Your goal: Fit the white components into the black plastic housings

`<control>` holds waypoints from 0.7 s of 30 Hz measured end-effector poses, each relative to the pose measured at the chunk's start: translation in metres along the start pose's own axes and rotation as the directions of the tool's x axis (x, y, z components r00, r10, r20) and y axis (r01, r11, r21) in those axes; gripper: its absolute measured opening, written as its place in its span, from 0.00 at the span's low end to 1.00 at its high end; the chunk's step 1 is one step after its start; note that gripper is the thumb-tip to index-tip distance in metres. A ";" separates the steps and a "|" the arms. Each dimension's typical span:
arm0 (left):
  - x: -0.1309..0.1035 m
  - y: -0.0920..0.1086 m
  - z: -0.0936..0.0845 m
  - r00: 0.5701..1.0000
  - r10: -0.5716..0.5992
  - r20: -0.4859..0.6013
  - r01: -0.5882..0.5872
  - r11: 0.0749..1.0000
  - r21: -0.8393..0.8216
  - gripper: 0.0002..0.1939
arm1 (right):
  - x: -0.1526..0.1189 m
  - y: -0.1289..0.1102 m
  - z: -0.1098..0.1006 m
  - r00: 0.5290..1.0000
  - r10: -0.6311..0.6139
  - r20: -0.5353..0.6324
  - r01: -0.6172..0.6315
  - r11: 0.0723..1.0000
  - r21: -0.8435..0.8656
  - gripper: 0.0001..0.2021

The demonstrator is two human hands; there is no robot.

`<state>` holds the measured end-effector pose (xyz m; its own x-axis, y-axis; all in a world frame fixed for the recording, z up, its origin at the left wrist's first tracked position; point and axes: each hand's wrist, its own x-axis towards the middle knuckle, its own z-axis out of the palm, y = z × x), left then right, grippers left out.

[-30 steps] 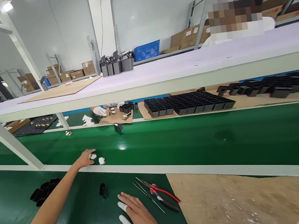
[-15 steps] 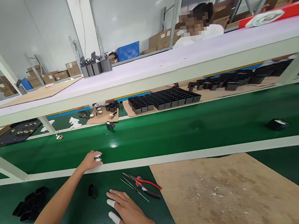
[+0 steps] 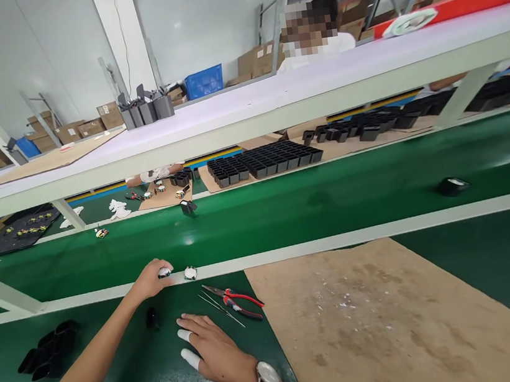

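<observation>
My left hand [image 3: 150, 280] is closed on a small white round circuit board piece [image 3: 165, 272] at the white rail [image 3: 227, 266] along the belt. A second white-topped circuit board piece [image 3: 190, 273] sits on that rail, just right of the fingers and apart from them. My right hand [image 3: 217, 349] lies flat on the green bench, fingers stretched out, with white covers on two of its digits and nothing in it. Long-nose pliers [image 3: 234, 300] with red and black handles and thin metal rods [image 3: 221, 308] lie beyond its fingertips. One black housing [image 3: 151, 318] stands between my arms.
Several black housings [image 3: 53, 349] are grouped left of my left forearm. Cardboard [image 3: 347, 317] covers the bench at right. The green belt [image 3: 286, 212] carries a black part [image 3: 452, 186] and a circuit board [image 3: 101, 233]. A shelf [image 3: 246, 123] spans above; a person sits beyond.
A white-topped piece now rests on the rail, away from my left hand, which keeps another. My right hand stays flat on the bench. The whole view has shifted and tilted.
</observation>
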<state>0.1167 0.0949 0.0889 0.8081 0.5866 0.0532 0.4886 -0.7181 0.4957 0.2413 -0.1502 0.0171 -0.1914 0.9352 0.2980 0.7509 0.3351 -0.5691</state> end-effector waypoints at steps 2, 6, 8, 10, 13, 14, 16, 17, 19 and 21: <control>0.007 0.007 0.006 0.999 0.035 0.006 -0.035 0.999 0.019 0.15 | 0.000 0.000 0.000 1.000 0.000 0.002 0.000 1.000 -0.008 0.20; 0.027 0.031 0.028 0.990 0.121 0.068 -0.124 0.992 0.035 0.18 | 0.000 0.001 0.001 1.000 -0.002 0.004 0.002 1.000 -0.006 0.21; 0.039 0.043 0.039 0.989 0.118 0.093 -0.123 0.991 0.057 0.16 | 0.000 0.002 0.001 1.000 -0.005 0.008 0.005 1.000 0.001 0.21; 0.049 0.051 0.043 0.990 0.097 0.105 -0.106 0.991 0.082 0.13 | 0.000 0.003 0.001 1.000 -0.011 0.013 0.011 1.000 0.008 0.22; 0.049 0.057 0.035 0.991 0.086 0.105 -0.096 0.991 0.091 0.10 | -0.001 0.004 0.001 1.000 -0.022 0.013 0.022 1.000 0.010 0.22; 0.044 0.056 0.028 0.991 0.088 0.104 -0.097 0.992 0.086 0.09 | 0.000 0.004 0.001 1.000 -0.025 0.010 0.024 1.000 0.008 0.22; 0.025 0.050 0.012 0.992 0.083 0.098 -0.090 0.994 0.069 0.07 | 0.000 0.004 0.002 1.000 -0.023 -0.001 0.023 1.000 0.005 0.21; 0.012 0.044 0.003 0.993 0.071 0.093 -0.077 0.995 0.060 0.07 | 0.000 0.004 0.002 1.000 -0.023 -0.007 0.023 1.000 0.004 0.21; -0.018 0.028 -0.014 0.997 0.026 0.077 -0.030 0.998 0.048 0.06 | 0.001 0.003 0.004 0.999 -0.023 -0.023 0.023 1.000 0.004 0.20; -0.050 0.008 -0.026 0.997 -0.048 0.057 0.047 0.998 0.031 0.08 | 0.001 0.003 0.006 0.999 -0.024 -0.042 0.024 1.000 0.002 0.20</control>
<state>0.0718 0.0699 0.1130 0.8011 0.5982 -0.0207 0.5358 -0.7012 0.4703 0.2396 -0.1472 0.0106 -0.1828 0.9210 0.3439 0.7448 0.3581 -0.5630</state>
